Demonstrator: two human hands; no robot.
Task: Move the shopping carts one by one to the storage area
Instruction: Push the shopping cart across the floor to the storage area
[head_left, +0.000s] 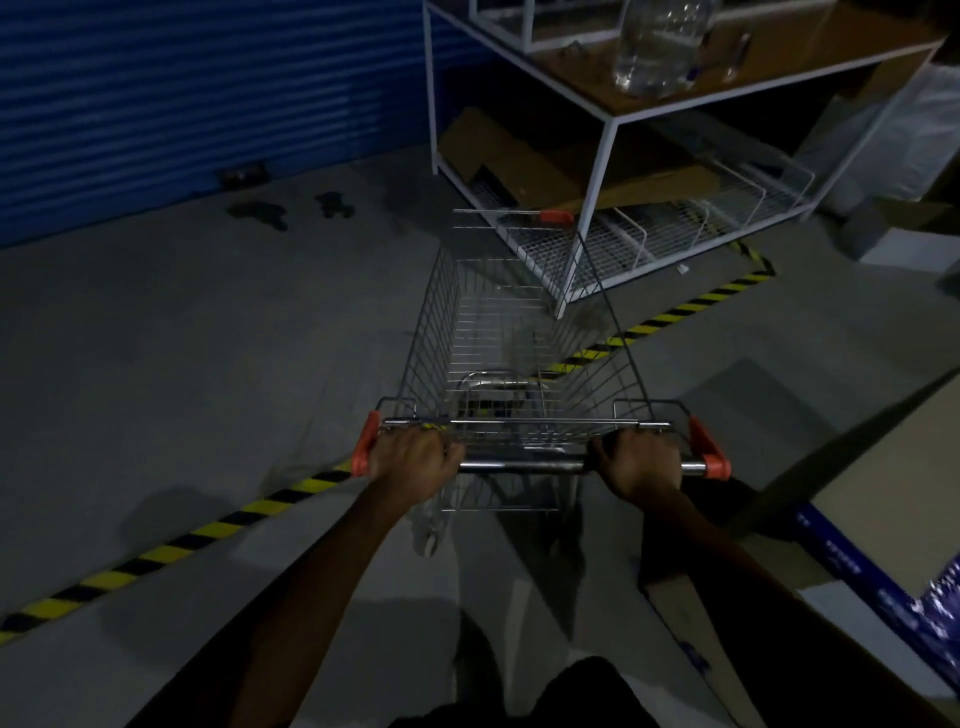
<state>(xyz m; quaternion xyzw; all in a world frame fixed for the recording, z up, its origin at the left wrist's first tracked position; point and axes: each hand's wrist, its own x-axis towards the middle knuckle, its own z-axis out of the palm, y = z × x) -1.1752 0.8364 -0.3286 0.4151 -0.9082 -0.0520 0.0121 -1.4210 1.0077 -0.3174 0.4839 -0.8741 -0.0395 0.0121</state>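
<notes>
The one head-worn wide-angle camera looks forward and steeply down from above the outstretched arms, close over the left hand (413, 457) and right hand (641, 460) on the shopping cart (519, 464), toward the floor (208, 364) and a white rack (601, 171) ahead.

Bare wire, orange plastic, matt concrete.

Your shopping cart (498, 332) is thin steel wire with a dull silver finish. Its handle bar (519, 464) is smooth, polished metal tube that catches the light, and its end caps (714, 460) are matt orange plastic. Under the cart, the floor (182, 364) looks like grey concrete, matt and faintly mottled, crossed by yellow-and-black hazard tape (171, 545). Ahead of the cart to the right, the rack (605, 166) is white-painted metal tube with a brown, wood-like shelf board (727, 67). A clear, glossy bottle (660, 47) stands on the board, with matt brown cardboard (519, 156) beneath. Ahead to the left, the shutter (182, 104) is ribbed, blue-painted metal.
</notes>
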